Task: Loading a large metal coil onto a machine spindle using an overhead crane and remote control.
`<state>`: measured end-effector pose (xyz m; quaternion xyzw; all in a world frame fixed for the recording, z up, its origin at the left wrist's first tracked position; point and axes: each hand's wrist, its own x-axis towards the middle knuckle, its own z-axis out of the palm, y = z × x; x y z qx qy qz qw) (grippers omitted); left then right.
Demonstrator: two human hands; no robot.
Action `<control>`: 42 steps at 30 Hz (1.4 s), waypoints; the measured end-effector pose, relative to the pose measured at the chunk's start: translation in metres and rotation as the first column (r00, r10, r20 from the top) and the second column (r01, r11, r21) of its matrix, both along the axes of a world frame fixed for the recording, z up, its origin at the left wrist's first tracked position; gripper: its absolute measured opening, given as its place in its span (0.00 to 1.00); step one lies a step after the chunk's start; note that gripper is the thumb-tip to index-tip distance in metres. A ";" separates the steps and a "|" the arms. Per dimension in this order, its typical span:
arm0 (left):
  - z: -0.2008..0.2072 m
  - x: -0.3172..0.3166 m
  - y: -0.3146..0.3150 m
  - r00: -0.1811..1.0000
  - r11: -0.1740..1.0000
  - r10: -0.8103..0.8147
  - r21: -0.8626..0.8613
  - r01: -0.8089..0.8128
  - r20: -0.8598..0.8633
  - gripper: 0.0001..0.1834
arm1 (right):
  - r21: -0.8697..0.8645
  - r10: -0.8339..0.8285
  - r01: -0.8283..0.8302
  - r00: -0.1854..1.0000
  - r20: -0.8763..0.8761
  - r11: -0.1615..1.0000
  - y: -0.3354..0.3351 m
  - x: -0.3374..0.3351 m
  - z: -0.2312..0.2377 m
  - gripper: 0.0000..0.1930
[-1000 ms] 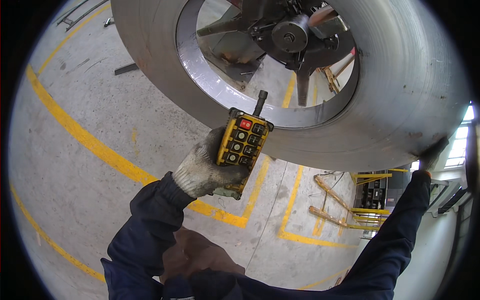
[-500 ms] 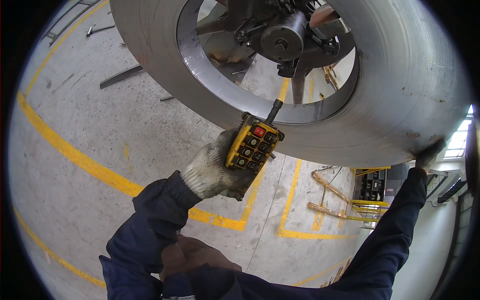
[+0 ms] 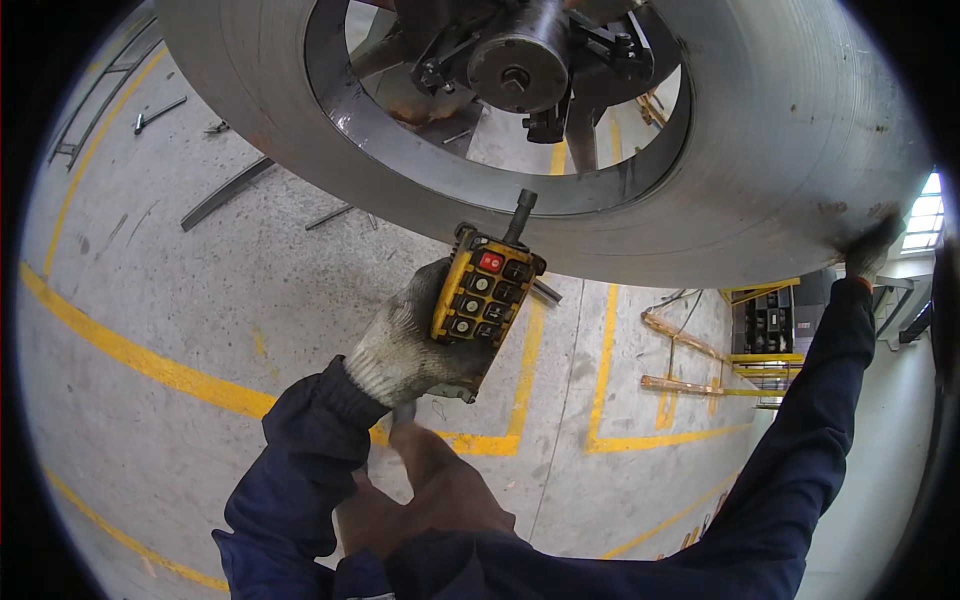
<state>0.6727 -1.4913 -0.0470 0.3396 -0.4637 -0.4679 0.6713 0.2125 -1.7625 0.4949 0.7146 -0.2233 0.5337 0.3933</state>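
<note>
My left hand [image 3: 395,340], in a pale knitted glove with a dark palm, is closed round a yellow and black remote control [image 3: 478,300]. The remote has a red button, several black buttons and a stubby black antenna pointing away from me. Ahead of it looms a large steel coil [image 3: 790,170] with a wide round opening. Out to the far right, my gloved right hand [image 3: 872,250] rests against the coil's outer surface, its fingers stretched out along the metal, holding nothing. Inside the opening is a dark mandrel hub [image 3: 518,75] with spoke-like arms.
Yellow lines [image 3: 160,360] mark the grey concrete floor. Metal bars [image 3: 225,193] lie on the left, with a ladder-like frame [image 3: 105,85] farther out. To the right are wooden beams [image 3: 690,385] and a yellow-railed rack [image 3: 768,325] near a white wall.
The view has shifted, so the coil and its hub sit higher and farther left. My leg has come forward below the remote. Left hand keeps the remote; right hand stays on the coil.
</note>
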 end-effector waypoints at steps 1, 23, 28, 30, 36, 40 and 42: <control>-0.001 0.001 0.000 1.000 1.000 0.006 -0.001 -0.006 0.002 0.50 | 0.006 0.004 -0.004 1.000 0.007 1.000 0.002 0.003 -0.001 0.27; 0.001 0.003 -0.030 0.996 0.984 0.022 -0.176 -0.036 -0.084 0.42 | 0.225 0.212 -0.244 0.965 0.156 0.943 0.011 0.013 -0.015 0.36; 0.001 0.008 -0.034 0.994 0.994 -0.101 -0.057 0.098 -0.051 0.56 | 0.143 0.109 -0.115 0.993 0.048 0.983 0.005 0.012 -0.003 0.40; -0.003 0.005 -0.040 0.996 0.990 -0.077 -0.123 0.072 -0.038 0.56 | 0.152 0.092 -0.102 0.993 0.073 0.983 0.003 0.011 0.003 0.42; 0.004 0.010 -0.047 0.998 0.990 -0.047 -0.137 0.043 -0.029 0.52 | 0.180 0.216 -0.229 0.972 0.089 0.957 -0.012 0.036 0.000 0.44; 0.016 0.008 -0.058 1.000 0.993 0.015 -0.115 -0.017 -0.019 0.47 | 0.207 0.210 -0.229 0.972 0.109 0.951 -0.039 0.034 0.014 0.42; 0.022 0.008 -0.064 0.999 0.993 0.040 -0.110 -0.039 0.009 0.48 | 0.161 0.182 -0.192 0.981 0.072 0.968 -0.054 0.028 0.024 0.41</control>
